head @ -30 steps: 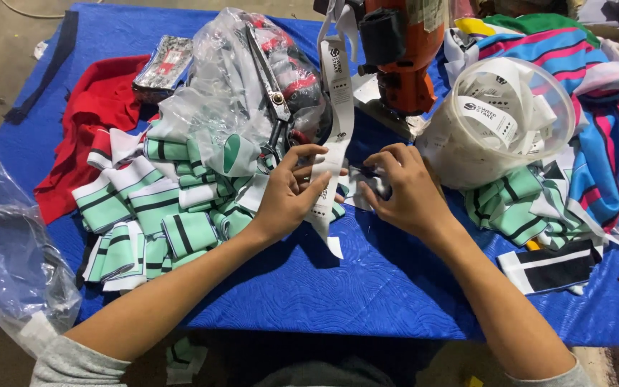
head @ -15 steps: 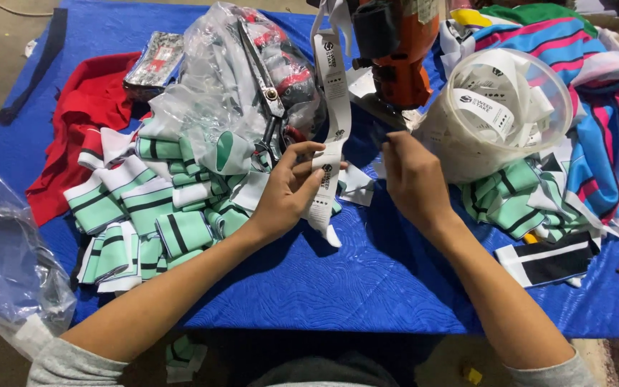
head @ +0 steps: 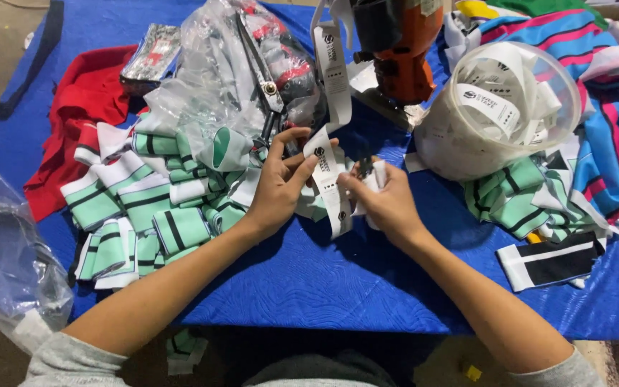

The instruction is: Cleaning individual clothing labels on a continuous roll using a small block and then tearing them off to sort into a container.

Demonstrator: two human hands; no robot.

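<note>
While the label strip (head: 329, 188) ran vertically, it was pinched by left hand (head: 279, 188); right hand (head: 382, 201) was curled around its lower end.

A blue table cover (head: 338, 287) lies beneath everything. Left of the white printed label strip (head: 327, 168) sit mint-green, white and black striped collars (head: 145, 215); farther left, red cloth (head: 84, 107); right of it, a translucent white tub (head: 499, 107).

head cam | looks steeply down | close over blue table (head: 309, 287) | single view
</note>
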